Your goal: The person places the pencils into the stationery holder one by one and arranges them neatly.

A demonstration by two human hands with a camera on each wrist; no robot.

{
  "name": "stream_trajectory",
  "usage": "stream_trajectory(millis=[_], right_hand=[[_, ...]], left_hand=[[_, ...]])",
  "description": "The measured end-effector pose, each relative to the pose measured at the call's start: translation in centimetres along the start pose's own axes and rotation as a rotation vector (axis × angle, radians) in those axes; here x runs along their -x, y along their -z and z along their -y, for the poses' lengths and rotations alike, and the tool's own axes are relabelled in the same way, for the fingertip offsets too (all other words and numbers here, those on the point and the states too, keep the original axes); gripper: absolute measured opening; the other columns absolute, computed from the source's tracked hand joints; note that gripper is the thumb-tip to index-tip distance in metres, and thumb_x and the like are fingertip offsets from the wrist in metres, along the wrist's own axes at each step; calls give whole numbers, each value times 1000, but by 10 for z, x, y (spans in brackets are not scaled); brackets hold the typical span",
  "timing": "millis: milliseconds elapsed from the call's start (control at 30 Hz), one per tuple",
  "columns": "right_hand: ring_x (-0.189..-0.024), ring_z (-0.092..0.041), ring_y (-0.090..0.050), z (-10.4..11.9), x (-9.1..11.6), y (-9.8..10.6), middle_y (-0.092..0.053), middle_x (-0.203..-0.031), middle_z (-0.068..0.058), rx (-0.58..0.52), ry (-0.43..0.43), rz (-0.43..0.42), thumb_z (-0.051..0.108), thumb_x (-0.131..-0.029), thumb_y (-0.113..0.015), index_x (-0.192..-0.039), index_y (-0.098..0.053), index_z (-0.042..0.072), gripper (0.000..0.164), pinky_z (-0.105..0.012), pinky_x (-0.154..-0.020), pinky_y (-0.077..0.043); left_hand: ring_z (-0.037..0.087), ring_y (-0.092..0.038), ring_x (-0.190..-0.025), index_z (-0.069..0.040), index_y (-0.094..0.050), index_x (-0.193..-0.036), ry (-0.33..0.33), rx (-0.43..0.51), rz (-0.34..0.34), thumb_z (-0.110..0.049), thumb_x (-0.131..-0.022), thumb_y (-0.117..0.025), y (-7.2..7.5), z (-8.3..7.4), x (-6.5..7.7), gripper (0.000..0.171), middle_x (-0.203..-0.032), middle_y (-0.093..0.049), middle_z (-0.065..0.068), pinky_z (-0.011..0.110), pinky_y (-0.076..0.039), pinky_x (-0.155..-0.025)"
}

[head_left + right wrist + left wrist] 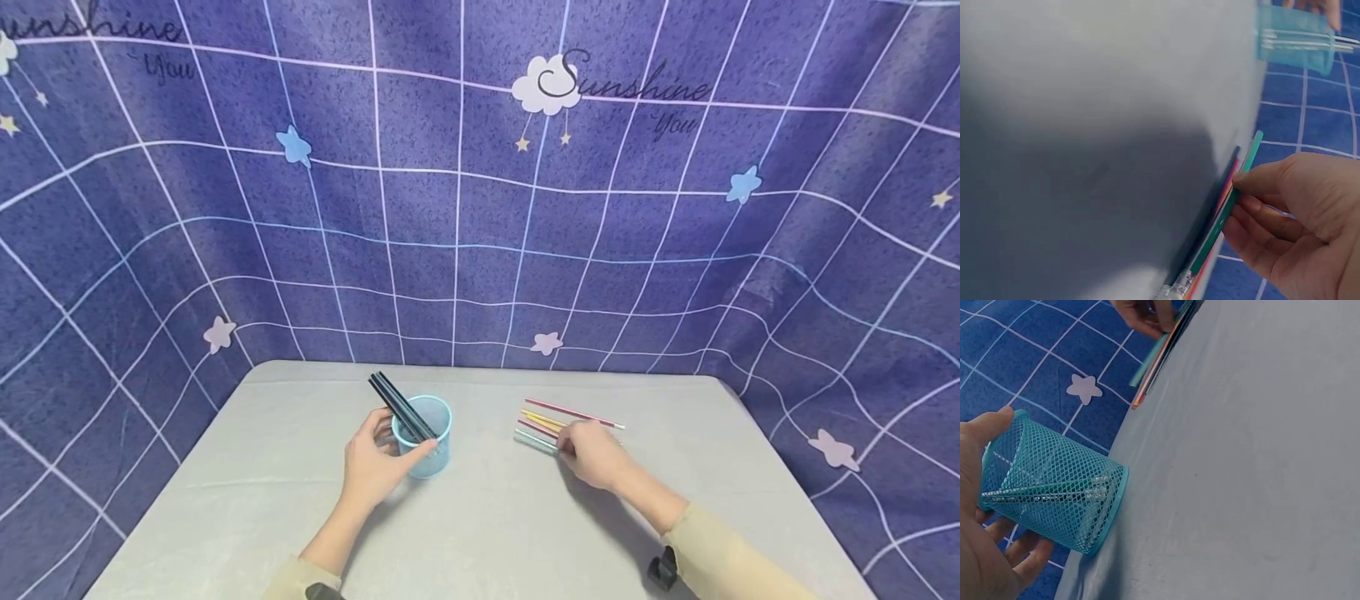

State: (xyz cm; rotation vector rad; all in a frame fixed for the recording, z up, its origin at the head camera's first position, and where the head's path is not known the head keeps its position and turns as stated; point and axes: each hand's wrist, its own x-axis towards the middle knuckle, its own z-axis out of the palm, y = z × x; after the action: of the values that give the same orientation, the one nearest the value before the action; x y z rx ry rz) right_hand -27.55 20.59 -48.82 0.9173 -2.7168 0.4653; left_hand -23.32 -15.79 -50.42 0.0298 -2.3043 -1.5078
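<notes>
A light-blue mesh pen cup (429,461) stands upright on the left part of the table, with several dark pencils (396,402) leaning out of it. My left hand (373,473) holds the cup from its left side, thumb at the rim and fingers round the far side. Over to the right, my right hand (596,454) pinches a green pencil (1213,232) between thumb and fingers. The green pencil is raised slightly in the right wrist view, its metal-banded end low in the picture. Beside it lie a red pencil (573,411), yellow pencils (542,421) and another dark one.
Grey cloth covers the table (480,533). A blue gridded curtain (480,208) with stars and clouds rises behind the table and along both sides. Dark bands (663,570) sit at the cuffs of the beige sleeves (720,554).
</notes>
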Motion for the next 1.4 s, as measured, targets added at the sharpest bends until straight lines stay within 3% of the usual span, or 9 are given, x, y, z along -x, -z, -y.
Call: stream_trajectory(millis=[133, 367, 533, 733, 1000, 1167, 1400], right_hand=[[-69, -13, -69, -1, -10, 12, -74, -76, -1, -22, -19, -37, -5, -82, -79, -83, -75, 6, 12, -26, -65, -61], [-70, -6, -64, -2, -35, 32, -72, -78, -1, -134, -85, -62, 0, -89, -76, -89, -75, 5, 5, -22, -65, -59], [-71, -8, -69, 7, -52, 52, -77, -81, -3, -194, -116, -112, 3, -92, -75, -95, -77, 3, 4, -24, -66, -61], [-74, -10, -73, 23, -74, 63, -78, -83, 0, -262, -176, -134, 11, -96, -76, -98, -77, 9, 3, -27, -69, -64], [-81, -13, -77, 44, -96, 66, -78, -92, -2, -336, -147, -172, 13, -98, -74, -102, -74, 8, 6, -36, -78, -66], [-84, -16, -77, 57, -110, 66, -78, -96, -4, -412, -124, -164, 13, -101, -72, -106, -70, 10, 6, -41, -84, -67], [-90, -18, -76, 80, -128, 64, -76, -98, -5, -481, -57, -204, 13, -102, -70, -106, -67, 10, 6, -34, -79, -64]], left_hand=[[33, -77, -111, -10, -66, -126, 4, 0, 11, -30, -71, -101, 0, -1, 0, 68, -121, -78, 13, 45, -66, -97], [35, -77, -111, -9, -65, -126, 16, -9, 24, -29, -72, -101, -1, -1, 1, 68, -122, -77, 14, 44, -66, -96], [36, -77, -108, -10, -65, -126, 22, -6, 31, -31, -73, -100, -3, 0, 1, 68, -121, -77, 15, 45, -67, -95], [35, -77, -108, -11, -65, -125, 23, 2, 32, -30, -72, -101, -4, 0, 1, 67, -121, -77, 14, 43, -67, -94], [31, -77, -106, -10, -65, -124, 19, 0, 28, -28, -72, -101, -5, 1, -2, 66, -117, -76, 12, 38, -68, -93], [34, -77, -106, -8, -65, -123, 12, 13, 25, -28, -73, -101, -3, 1, -2, 65, -116, -76, 16, 41, -68, -92], [35, -77, -106, -8, -64, -122, 17, -7, 26, -29, -74, -100, 0, 0, -2, 64, -117, -76, 16, 42, -68, -92]])
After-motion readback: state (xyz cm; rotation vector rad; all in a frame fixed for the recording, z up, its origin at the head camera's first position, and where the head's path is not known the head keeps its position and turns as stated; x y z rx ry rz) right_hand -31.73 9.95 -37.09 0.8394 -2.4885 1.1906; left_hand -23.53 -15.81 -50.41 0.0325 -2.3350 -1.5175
